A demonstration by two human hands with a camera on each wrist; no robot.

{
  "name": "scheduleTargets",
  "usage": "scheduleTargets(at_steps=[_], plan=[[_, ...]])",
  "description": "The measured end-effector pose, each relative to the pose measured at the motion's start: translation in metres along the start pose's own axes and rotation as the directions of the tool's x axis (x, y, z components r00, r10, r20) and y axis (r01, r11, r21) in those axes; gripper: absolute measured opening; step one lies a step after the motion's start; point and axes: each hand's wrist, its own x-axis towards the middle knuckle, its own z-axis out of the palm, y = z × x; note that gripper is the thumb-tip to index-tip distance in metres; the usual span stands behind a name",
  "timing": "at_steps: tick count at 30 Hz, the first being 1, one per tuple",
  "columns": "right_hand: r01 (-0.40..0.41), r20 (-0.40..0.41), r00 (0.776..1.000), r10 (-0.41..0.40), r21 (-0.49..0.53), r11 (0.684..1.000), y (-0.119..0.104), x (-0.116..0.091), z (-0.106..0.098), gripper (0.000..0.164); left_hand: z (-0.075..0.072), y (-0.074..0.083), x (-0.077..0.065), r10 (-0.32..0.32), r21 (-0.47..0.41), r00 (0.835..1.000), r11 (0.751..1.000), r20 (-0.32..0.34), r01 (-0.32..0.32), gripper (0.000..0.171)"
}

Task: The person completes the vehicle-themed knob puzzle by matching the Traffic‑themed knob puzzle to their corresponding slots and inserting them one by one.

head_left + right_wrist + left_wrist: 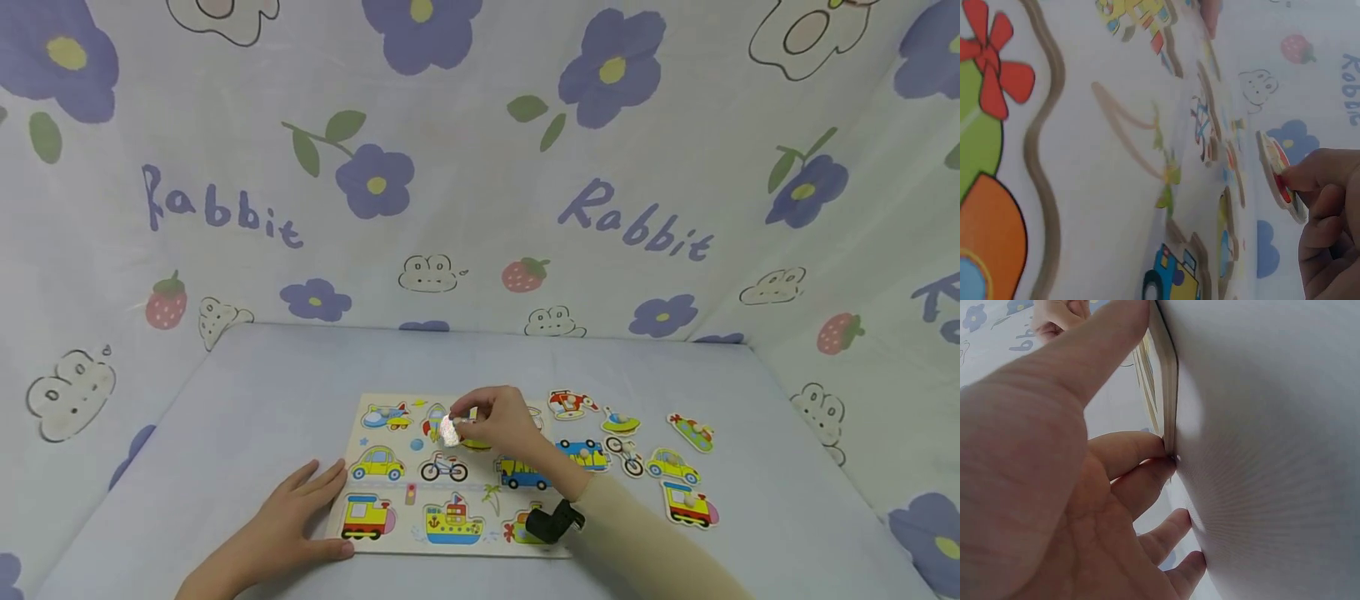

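- Right hand (501, 419): thumb and fingers pinching puzzle piece (448, 432), raised over the board's far row.
- Left hand (295, 515): fingers spread, touching left edge of puzzle board (408, 521), left of piece.
- Hands apart.

A small puzzle piece (449, 431), tilted, is held above a flat picture-printed board (405, 521).

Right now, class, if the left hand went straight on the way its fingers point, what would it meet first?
Most likely the puzzle board: the left hand points at the board's left edge and appears to touch it, though exact contact is hard to judge.
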Motion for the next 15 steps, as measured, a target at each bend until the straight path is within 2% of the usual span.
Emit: scheduleTargets(at_steps=[9,15], plan=[[0.067,0.076,0.995,-0.058,-0.126,0.99,0.007,0.008,0.012,0.012,0.001,-0.001,-0.001,0.022,-0.01,1.0,1.0,-0.012,-0.022,0.102],[0.107,0.13,0.987,-0.09,-0.126,0.986,0.011,0.016,0.017,0.01,-0.001,-0.001,-0.001,0.011,-0.003,1.0,1.0,-0.01,-0.011,0.102]])
